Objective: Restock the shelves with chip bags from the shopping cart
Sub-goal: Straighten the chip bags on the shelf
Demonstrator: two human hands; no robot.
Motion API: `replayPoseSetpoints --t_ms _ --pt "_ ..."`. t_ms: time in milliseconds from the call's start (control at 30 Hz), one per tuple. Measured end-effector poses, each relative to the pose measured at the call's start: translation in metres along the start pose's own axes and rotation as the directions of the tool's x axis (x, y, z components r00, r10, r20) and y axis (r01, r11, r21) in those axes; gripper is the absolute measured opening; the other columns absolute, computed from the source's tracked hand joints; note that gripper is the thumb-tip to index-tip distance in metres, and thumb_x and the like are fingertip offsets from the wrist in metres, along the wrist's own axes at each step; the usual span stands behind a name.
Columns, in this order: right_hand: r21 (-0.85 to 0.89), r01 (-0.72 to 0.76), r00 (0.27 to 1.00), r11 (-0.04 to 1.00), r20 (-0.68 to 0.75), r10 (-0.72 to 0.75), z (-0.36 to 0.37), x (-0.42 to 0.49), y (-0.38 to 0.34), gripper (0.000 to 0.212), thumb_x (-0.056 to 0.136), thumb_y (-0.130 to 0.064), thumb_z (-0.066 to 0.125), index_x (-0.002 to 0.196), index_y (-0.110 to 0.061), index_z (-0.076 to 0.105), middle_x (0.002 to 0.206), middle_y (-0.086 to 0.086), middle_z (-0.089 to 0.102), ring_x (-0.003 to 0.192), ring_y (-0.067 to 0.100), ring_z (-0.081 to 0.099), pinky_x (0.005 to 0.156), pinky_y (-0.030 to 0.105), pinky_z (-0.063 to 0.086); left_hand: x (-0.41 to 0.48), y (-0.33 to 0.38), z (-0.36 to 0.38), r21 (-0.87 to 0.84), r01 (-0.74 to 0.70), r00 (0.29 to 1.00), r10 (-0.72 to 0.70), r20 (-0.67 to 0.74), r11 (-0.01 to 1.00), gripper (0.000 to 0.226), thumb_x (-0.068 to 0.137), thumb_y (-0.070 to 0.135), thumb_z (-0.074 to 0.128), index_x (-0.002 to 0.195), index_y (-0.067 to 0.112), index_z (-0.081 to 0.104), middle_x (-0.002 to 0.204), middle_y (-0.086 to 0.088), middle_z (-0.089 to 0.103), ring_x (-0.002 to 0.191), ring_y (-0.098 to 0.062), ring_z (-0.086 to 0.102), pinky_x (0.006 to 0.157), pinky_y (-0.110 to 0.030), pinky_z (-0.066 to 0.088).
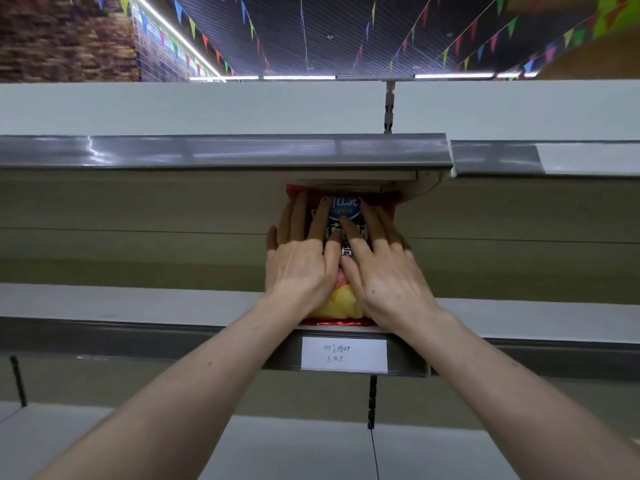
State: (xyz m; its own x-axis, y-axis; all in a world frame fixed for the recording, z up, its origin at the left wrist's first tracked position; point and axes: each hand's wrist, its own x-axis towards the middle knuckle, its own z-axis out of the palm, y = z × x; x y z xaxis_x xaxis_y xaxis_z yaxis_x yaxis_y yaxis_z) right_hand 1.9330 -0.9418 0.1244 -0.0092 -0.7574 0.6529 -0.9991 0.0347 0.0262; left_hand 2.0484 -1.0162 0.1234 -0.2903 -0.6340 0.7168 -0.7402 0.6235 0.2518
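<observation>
Ten fingers (298, 216) lie straight and slightly spread, pressing flat on the front of one chip bag (343, 208); none curls round it. Your left hand (301, 268) covers the bag's left half, its fingertips reaching up beside the blue logo. Your right hand (384, 275) covers the right half, and the two hands touch near the middle of the bag. The bag stands upright on the middle shelf (138, 303), with its bottom edge at the front lip and its top just under the upper shelf (221, 150). It shows red at the top, dark lettering between your fingers and yellow chips printed low between your wrists. You have one bag in view, two hands on it, and one handwritten price label (344, 355) directly below it. One blank label (588, 157) sits on the upper shelf's front, off to the right.
</observation>
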Motion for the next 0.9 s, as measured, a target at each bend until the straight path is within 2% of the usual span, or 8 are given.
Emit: replayPoseSetpoints --t_ms 133,367,433,500,533,600,700,900 --pt "-0.057 0.071 0.996 0.996 -0.046 -0.073 0.0 0.003 0.0 0.046 0.104 -0.039 0.024 0.142 -0.019 0.039 0.131 0.008 0.052 0.115 0.03 0.05 0.09 0.039 0.034 0.0 0.0 -0.001 0.0 0.014 1.0 -0.014 0.011 1.0 0.063 0.093 0.044 0.02 0.154 0.037 0.003 0.163 0.001 -0.005 0.149 -0.018 -0.001 0.12 -0.045 0.006" --pt "-0.002 0.132 0.989 0.991 -0.07 -0.132 0.005 0.004 0.002 0.043 0.104 -0.035 0.025 0.14 -0.017 0.04 0.135 0.005 0.05 0.12 0.028 0.048 0.093 0.038 0.032 -0.002 0.002 -0.003 0.069 0.023 1.0 -0.023 0.01 0.997 0.059 0.098 0.042 0.025 0.153 0.038 0.004 0.163 -0.001 0.001 0.149 -0.021 0.007 0.12 -0.047 0.01" --pt "0.004 0.147 0.986 0.989 -0.084 -0.146 0.005 0.005 0.006 0.042 0.104 -0.035 0.029 0.139 -0.017 0.042 0.132 0.007 0.052 0.117 0.029 0.049 0.091 0.04 0.034 -0.004 0.005 -0.01 0.108 0.057 0.998 -0.06 0.026 0.993 0.053 0.1 0.041 0.027 0.152 0.032 0.023 0.157 -0.011 0.024 0.143 -0.029 0.025 0.117 -0.049 0.015" --pt "0.005 0.181 0.973 0.983 -0.144 -0.179 0.005 0.005 0.008 0.039 0.102 -0.032 0.038 0.133 -0.013 0.051 0.121 0.011 0.058 0.107 0.034 0.055 0.084 0.042 0.04 -0.008 0.01 -0.018 0.121 0.143 0.989 -0.147 0.025 0.982 0.048 0.1 0.044 0.027 0.13 0.016 0.053 0.131 -0.023 0.052 0.123 -0.037 0.046 0.109 -0.048 0.026" --pt "0.002 0.199 0.961 0.98 -0.194 -0.194 0.005 0.005 0.008 0.039 0.098 -0.031 0.042 0.128 -0.011 0.056 0.112 0.013 0.061 0.098 0.035 0.059 0.077 0.042 0.043 -0.01 0.011 -0.021 0.104 0.17 0.985 -0.171 -0.001 0.98 0.052 0.099 0.046 0.025 0.122 0.012 0.056 0.126 -0.024 0.054 0.118 -0.037 0.048 0.106 -0.046 0.029" --pt "0.003 0.23 0.937 0.973 -0.27 -0.221 0.004 0.004 0.006 0.042 0.09 -0.033 0.045 0.12 -0.01 0.062 0.105 0.014 0.064 0.087 0.035 0.061 0.069 0.039 0.045 -0.015 0.013 -0.024 0.066 0.194 0.979 -0.188 -0.083 0.979 0.061 0.091 0.048 0.021 0.128 0.011 0.053 0.133 -0.021 0.049 0.12 -0.035 0.045 0.104 -0.043 0.029" --pt "0.053 0.332 0.911 0.942 -0.277 -0.306 0.0 0.004 -0.002 0.048 0.087 -0.036 0.04 0.124 -0.012 0.061 0.117 0.014 0.06 0.098 0.033 0.058 0.075 0.041 0.046 -0.021 0.011 -0.032 0.106 0.236 0.957 -0.212 -0.2 0.966 0.054 0.095 0.044 0.027 0.135 0.015 0.047 0.129 -0.016 0.05 0.12 -0.033 0.045 0.103 -0.041 0.029" --pt "0.18 0.518 0.836 0.836 -0.313 -0.451 0.001 -0.005 -0.015 0.048 0.086 -0.034 0.037 0.117 -0.009 0.064 0.131 0.021 0.056 0.125 0.038 0.05 0.1 0.052 0.041 -0.045 0.014 -0.051 0.146 0.389 0.888 -0.327 -0.323 0.91 0.037 0.1 0.036 0.04 0.13 0.018 0.051 0.126 -0.006 0.052 0.113 -0.028 0.053 0.1 -0.042 0.034"
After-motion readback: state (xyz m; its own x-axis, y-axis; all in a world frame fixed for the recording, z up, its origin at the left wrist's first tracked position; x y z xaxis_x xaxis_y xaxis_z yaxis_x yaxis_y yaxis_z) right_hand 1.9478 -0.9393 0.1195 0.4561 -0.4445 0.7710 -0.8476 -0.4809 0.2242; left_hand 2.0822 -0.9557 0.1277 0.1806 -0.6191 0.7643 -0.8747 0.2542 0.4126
